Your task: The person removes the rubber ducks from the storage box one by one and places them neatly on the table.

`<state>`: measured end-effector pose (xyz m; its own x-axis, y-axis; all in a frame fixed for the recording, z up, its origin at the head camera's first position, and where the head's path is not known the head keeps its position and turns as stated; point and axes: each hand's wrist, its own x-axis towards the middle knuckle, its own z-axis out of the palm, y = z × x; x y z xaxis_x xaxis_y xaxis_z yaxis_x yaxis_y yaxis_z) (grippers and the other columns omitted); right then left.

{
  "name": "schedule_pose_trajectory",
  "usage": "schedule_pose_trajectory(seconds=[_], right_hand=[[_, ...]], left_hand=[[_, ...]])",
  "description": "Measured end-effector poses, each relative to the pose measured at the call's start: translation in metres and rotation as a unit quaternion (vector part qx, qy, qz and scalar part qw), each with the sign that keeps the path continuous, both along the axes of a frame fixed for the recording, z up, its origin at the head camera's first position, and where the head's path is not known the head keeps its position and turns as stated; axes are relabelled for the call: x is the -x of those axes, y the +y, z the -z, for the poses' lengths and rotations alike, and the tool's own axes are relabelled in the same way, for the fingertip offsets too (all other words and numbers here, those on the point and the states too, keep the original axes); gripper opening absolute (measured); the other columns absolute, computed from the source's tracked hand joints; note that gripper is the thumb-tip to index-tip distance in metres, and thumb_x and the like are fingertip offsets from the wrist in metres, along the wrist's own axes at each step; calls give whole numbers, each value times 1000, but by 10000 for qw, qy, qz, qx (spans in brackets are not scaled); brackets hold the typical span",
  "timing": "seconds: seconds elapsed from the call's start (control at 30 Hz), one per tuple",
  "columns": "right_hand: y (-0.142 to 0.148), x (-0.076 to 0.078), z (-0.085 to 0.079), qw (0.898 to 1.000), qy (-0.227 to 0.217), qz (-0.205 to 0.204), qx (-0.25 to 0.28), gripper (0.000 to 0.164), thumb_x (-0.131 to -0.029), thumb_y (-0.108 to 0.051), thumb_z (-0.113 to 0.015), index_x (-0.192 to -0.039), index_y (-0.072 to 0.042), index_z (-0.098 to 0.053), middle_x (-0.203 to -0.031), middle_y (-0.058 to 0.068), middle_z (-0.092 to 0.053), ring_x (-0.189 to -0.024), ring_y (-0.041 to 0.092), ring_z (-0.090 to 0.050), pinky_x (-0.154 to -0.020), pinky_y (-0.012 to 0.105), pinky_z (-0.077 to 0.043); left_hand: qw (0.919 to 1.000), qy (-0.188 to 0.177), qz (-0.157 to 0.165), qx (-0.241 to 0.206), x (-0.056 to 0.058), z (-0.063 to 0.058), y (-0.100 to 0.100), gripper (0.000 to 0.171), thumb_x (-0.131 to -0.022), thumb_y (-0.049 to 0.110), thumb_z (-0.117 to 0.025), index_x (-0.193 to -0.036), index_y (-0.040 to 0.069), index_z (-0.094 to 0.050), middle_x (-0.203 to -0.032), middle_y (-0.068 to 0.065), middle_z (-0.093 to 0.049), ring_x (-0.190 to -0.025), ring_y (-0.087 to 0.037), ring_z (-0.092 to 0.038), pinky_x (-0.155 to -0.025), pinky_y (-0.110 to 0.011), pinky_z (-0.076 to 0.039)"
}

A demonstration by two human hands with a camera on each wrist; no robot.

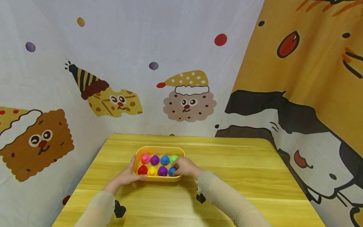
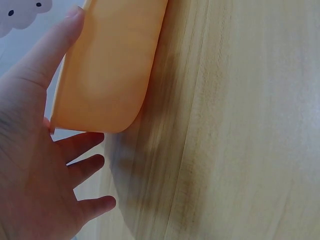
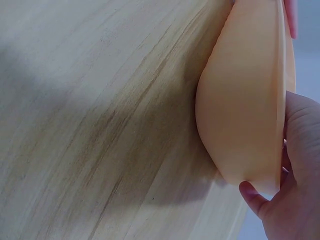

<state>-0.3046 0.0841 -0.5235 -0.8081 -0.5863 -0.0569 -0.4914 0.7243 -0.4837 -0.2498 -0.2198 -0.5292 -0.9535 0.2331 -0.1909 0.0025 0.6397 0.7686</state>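
A yellow-orange plastic tray (image 1: 158,179) stands on the table, holding two rows of small toy ducks. In the back row are a pink duck (image 1: 145,158), a purple one, a blue one and a green duck (image 1: 174,159). The front row has a red duck (image 1: 142,170), a yellow one, a purple one and a blue duck (image 1: 171,171). My left hand (image 1: 126,176) rests at the tray's front left corner, thumb along the front rim, other fingers straight and spread by the end wall. Reaching over the right end, my right hand (image 1: 185,167) pinches the front blue duck, partly hiding it.
The wood-grain table (image 1: 227,179) extends around the tray, widest to its right. Behind and beside it hangs a cartoon-printed cloth (image 1: 153,126). Dark small devices hang under both wrists, one by the left sleeve (image 1: 97,205) and one by the right sleeve (image 1: 224,195).
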Motion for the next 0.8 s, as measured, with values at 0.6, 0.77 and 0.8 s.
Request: schedule_pose_trajectory(seconds=[0.6,0.77,0.8], right_hand=[[7,-1,-18,9994,-234,87,226,28,-79,-21,-81,-104,-11,-75,-108,-1,-69,-102,17,-61,-89,32,-49],[11,0,-29,9992,-278,51,268,27,-81,-18,-79,-105,-9,-74,-113,4,-66,-109,24,-59,-92,36,-48],[11,1,-30,9992,-280,30,275,26,-81,-17,-79,-105,-8,-74,-112,5,-66,-108,25,-60,-92,36,-48]], left_hand=[[10000,-41,14,-29,-1,-1,0,125,-79,46,-77,-152,4,14,-154,-34,-9,-134,-55,-25,-107,-65,-22],[10000,-17,44,-54,1,1,-1,124,-79,46,-77,-152,4,14,-154,-34,-9,-135,-55,-24,-107,-65,-22],[10000,-26,38,-53,1,2,-1,125,-79,46,-77,-153,5,14,-154,-34,-9,-135,-54,-24,-107,-65,-22]])
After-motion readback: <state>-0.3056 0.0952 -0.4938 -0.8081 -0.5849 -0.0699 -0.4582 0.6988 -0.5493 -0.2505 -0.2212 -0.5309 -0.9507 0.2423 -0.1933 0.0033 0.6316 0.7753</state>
